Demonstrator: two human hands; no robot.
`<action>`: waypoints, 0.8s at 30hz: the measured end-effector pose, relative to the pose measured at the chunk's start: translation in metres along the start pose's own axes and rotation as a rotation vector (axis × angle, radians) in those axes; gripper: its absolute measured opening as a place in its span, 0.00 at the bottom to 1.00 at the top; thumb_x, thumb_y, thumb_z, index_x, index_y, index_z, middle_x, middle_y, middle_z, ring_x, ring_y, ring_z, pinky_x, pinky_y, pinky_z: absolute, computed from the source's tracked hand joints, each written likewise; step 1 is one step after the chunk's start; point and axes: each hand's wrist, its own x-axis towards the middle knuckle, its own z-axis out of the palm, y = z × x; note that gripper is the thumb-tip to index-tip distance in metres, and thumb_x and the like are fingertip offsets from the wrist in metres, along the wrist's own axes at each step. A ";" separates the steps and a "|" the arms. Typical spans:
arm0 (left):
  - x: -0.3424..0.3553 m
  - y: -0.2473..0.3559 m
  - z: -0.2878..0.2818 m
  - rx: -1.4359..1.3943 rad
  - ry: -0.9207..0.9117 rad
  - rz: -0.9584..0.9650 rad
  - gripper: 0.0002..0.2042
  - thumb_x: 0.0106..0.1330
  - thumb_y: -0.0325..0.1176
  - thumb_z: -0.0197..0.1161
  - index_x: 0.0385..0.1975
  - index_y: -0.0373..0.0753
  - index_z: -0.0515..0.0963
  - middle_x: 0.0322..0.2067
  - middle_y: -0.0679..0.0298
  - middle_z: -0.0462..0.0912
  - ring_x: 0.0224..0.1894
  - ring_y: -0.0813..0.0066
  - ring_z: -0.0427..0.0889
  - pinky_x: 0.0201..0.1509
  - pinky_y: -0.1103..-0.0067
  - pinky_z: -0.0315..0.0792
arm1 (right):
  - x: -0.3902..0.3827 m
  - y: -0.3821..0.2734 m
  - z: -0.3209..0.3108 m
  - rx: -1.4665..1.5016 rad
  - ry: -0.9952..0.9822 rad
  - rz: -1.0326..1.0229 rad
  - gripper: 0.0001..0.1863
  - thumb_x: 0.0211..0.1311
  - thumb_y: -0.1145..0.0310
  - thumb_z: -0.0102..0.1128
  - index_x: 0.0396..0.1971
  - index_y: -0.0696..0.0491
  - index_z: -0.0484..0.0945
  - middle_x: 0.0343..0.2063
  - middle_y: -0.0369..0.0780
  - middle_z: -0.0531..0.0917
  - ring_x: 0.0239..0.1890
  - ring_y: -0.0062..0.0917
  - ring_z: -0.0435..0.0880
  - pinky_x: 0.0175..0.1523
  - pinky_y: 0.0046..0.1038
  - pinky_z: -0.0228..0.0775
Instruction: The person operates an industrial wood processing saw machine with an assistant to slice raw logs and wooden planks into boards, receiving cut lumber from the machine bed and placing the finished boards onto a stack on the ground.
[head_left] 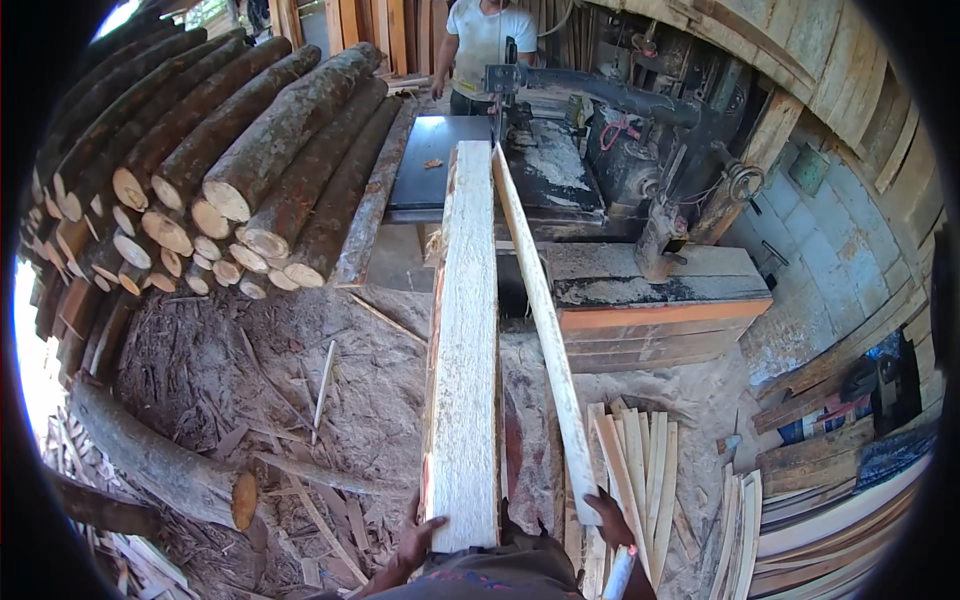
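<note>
Here the left hand (418, 535) is gripping the near end of the thick beam (465, 330), whose far end is lying over the dark saw desk (425, 170); the right hand (607, 520) is grasping the thin strip (545, 320) alongside. Good handling is meaning level support, keeping both pieces apart. Whether their far tips are touching, I'm not quite seeing.

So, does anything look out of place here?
One log lies on the floor outside the log stack, with loose sticks scattered nearby, which looks untidy. The board at the left hand shows no obvious damage.
</note>
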 end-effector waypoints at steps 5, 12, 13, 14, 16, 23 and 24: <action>0.065 0.030 0.045 -0.057 0.072 -0.117 0.44 0.48 0.23 0.66 0.66 0.38 0.49 0.50 0.48 0.71 0.49 0.60 0.75 0.51 0.68 0.72 | -0.003 -0.020 -0.086 -0.392 0.407 0.362 0.22 0.51 0.61 0.63 0.47 0.52 0.76 0.40 0.38 0.80 0.43 0.27 0.77 0.48 0.37 0.66; 0.316 0.174 0.127 0.017 0.103 0.095 0.40 0.50 0.28 0.66 0.64 0.36 0.52 0.46 0.48 0.74 0.43 0.65 0.77 0.46 0.75 0.72 | 0.029 0.021 -0.092 -0.592 0.702 0.347 0.15 0.52 0.62 0.60 0.40 0.51 0.79 0.36 0.39 0.81 0.39 0.29 0.79 0.45 0.35 0.69; 0.360 0.194 0.136 0.023 0.112 0.074 0.40 0.51 0.29 0.66 0.64 0.35 0.52 0.47 0.48 0.73 0.43 0.65 0.77 0.45 0.75 0.72 | 0.026 0.027 -0.087 -0.601 0.709 0.337 0.15 0.52 0.63 0.59 0.39 0.52 0.79 0.35 0.39 0.81 0.38 0.29 0.79 0.45 0.34 0.70; 0.413 0.209 0.142 -0.034 0.099 0.122 0.40 0.52 0.30 0.65 0.65 0.35 0.51 0.45 0.49 0.75 0.42 0.65 0.77 0.46 0.75 0.72 | 0.030 0.032 -0.082 -0.611 0.702 0.304 0.14 0.53 0.63 0.59 0.38 0.52 0.80 0.35 0.40 0.82 0.38 0.29 0.80 0.45 0.34 0.70; 0.492 0.260 0.171 0.077 0.146 0.172 0.42 0.54 0.37 0.65 0.65 0.33 0.47 0.45 0.50 0.75 0.47 0.61 0.75 0.49 0.68 0.70 | 0.029 0.048 -0.082 -0.648 0.664 0.209 0.13 0.54 0.63 0.57 0.37 0.52 0.80 0.34 0.41 0.82 0.37 0.29 0.80 0.45 0.32 0.71; 0.562 0.164 0.299 0.084 -0.240 -0.122 0.39 0.63 0.59 0.51 0.68 0.54 0.40 0.64 0.53 0.55 0.63 0.53 0.61 0.60 0.56 0.62 | -0.052 0.079 -0.018 -0.510 0.856 0.622 0.20 0.55 0.52 0.55 0.31 0.54 0.82 0.30 0.48 0.83 0.37 0.40 0.82 0.43 0.37 0.71; 0.572 0.119 0.263 0.080 -0.731 -0.101 0.32 0.66 0.50 0.53 0.66 0.50 0.50 0.61 0.55 0.60 0.59 0.57 0.67 0.55 0.60 0.69 | -0.079 0.090 -0.048 -0.561 0.835 0.630 0.19 0.55 0.52 0.55 0.31 0.53 0.82 0.31 0.48 0.83 0.37 0.41 0.81 0.44 0.38 0.71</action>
